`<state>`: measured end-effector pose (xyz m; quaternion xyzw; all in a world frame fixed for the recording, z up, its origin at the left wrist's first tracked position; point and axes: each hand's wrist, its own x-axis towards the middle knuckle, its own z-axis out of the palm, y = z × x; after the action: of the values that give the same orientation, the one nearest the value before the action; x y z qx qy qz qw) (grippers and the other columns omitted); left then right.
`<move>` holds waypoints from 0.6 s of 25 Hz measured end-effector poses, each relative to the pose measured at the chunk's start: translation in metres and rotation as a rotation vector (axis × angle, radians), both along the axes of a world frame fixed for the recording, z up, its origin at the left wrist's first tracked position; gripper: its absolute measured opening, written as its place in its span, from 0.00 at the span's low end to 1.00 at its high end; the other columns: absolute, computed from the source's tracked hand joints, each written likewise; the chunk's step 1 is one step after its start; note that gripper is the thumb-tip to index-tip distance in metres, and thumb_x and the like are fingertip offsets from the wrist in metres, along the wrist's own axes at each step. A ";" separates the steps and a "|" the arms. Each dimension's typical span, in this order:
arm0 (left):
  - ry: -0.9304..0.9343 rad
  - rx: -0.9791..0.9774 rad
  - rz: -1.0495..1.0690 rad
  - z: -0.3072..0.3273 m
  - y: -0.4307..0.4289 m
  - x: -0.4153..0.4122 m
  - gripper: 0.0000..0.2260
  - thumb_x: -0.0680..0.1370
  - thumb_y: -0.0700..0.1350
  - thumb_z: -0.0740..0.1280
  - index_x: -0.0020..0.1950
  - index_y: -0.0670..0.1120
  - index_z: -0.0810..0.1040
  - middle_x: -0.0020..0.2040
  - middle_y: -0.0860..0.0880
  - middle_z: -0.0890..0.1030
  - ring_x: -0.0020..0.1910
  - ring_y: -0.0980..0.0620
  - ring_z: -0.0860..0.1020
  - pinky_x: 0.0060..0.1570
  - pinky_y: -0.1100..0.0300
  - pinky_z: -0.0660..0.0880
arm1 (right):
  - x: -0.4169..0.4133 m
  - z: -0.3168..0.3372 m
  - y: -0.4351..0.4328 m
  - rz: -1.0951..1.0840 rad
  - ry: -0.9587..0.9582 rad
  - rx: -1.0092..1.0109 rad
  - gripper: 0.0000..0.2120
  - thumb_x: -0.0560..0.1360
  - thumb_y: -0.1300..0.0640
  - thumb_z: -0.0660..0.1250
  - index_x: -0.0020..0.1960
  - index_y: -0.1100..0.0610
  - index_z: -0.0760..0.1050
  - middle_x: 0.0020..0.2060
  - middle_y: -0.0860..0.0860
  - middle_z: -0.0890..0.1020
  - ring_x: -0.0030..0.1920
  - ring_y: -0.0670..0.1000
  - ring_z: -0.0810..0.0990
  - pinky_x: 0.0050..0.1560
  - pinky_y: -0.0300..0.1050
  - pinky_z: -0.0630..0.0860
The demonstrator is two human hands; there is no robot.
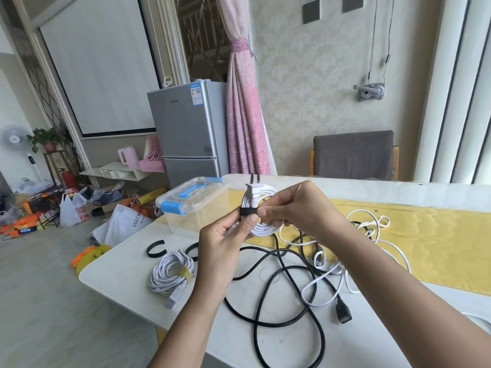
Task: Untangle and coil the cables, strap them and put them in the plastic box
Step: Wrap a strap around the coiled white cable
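White coiled cable point(259, 208) held above the table point(127, 274), both hands pinching its black strap point(249, 211): left hand point(225, 240) below, right hand point(297, 205) beside. Plastic box point(194, 208) sits closed just left, behind.

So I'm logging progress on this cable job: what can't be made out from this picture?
- Head view: whether the black strap is fastened; both hands' fingers cover its ends.
- The second loose strap is partly behind the left hand.
- The black cable runs off the bottom edge.
- The plastic box has its lid on; contents unclear through the walls.
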<state>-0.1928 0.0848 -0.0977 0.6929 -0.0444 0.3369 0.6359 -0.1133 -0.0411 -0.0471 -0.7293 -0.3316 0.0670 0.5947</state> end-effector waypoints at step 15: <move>-0.083 0.195 0.124 0.007 0.007 0.008 0.08 0.75 0.55 0.66 0.52 0.64 0.82 0.49 0.46 0.82 0.51 0.54 0.79 0.59 0.53 0.75 | -0.009 -0.002 0.005 -0.280 -0.298 0.067 0.08 0.66 0.59 0.77 0.30 0.54 0.81 0.26 0.48 0.80 0.26 0.39 0.72 0.30 0.30 0.67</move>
<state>-0.1853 0.0917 -0.0902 0.7383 -0.0602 0.3981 0.5411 -0.1227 -0.0359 -0.0486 -0.7499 -0.3131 -0.1361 0.5667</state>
